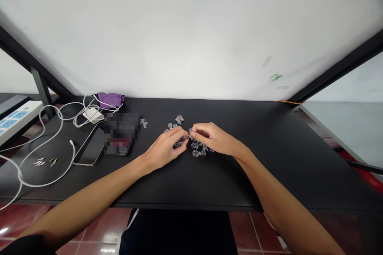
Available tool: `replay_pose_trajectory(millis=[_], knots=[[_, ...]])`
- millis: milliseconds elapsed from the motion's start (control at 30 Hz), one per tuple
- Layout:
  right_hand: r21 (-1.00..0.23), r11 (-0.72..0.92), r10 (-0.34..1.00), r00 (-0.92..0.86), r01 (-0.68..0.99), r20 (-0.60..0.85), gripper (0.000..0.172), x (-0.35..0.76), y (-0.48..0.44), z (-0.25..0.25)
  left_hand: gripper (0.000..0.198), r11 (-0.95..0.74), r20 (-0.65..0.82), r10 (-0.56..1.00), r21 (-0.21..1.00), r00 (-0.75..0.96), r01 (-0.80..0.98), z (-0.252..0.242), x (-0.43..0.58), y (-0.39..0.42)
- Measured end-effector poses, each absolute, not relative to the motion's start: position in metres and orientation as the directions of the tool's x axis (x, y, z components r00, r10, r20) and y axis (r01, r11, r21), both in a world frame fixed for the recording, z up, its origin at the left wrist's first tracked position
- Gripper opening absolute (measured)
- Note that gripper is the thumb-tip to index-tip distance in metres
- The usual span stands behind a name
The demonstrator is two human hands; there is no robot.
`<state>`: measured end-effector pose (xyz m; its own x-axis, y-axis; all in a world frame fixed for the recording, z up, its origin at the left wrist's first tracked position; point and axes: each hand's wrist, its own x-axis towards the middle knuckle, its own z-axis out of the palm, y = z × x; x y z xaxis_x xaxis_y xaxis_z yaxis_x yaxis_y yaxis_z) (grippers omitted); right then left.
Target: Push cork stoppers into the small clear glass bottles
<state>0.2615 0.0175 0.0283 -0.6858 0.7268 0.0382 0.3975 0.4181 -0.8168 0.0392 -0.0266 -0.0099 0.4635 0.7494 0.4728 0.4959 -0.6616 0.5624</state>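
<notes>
Above the middle of the black table, my left hand pinches a small clear plastic piece between thumb and fingertips. Close by on the right, my right hand has its thumb and index finger closed at the same piece. Several more clear pieces, shaped like small suction cups, lie under and in front of my right hand. Others rest behind my left fingers, partly covered by them. Farther back sits a small clump of clear pieces with a yellowish bit.
To the left are a phone, a blurred-out dark device, a white charger, a looping white cable and a purple cloth item. Small metal bits lie near a power strip. A white wall rises behind.
</notes>
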Motion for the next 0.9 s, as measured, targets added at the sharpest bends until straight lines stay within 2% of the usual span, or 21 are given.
replay_pose_trajectory(millis=[133, 300, 567, 900], knots=[[-0.834, 0.383, 0.766, -0.641, 0.397, 0.047, 0.031, 0.273, 0.025, 0.030, 0.003, -0.645, 0.502, 0.764, 0.582, 0.405, 0.496, -0.012, 0.038, -0.024], [-0.797, 0.342, 0.846, -0.533, 0.499, 0.029, 0.024, 0.305, 0.045, 0.025, 0.010, -0.597, 0.410, 0.802, 0.571, 0.434, 0.564, -0.013, 0.036, -0.020], [-0.744, 0.309, 0.768, -0.617, 0.592, -0.172, 0.025, 0.331, 0.060, 0.018, 0.014, -0.617, 0.366, 0.787, 0.495, 0.497, 0.612, -0.016, 0.037, -0.016], [-0.748, 0.323, 0.859, -0.512, 0.580, -0.027, 0.032, 0.323, 0.063, 0.006, 0.022, -0.631, 0.328, 0.776, 0.440, 0.539, 0.639, -0.016, 0.034, -0.016]])
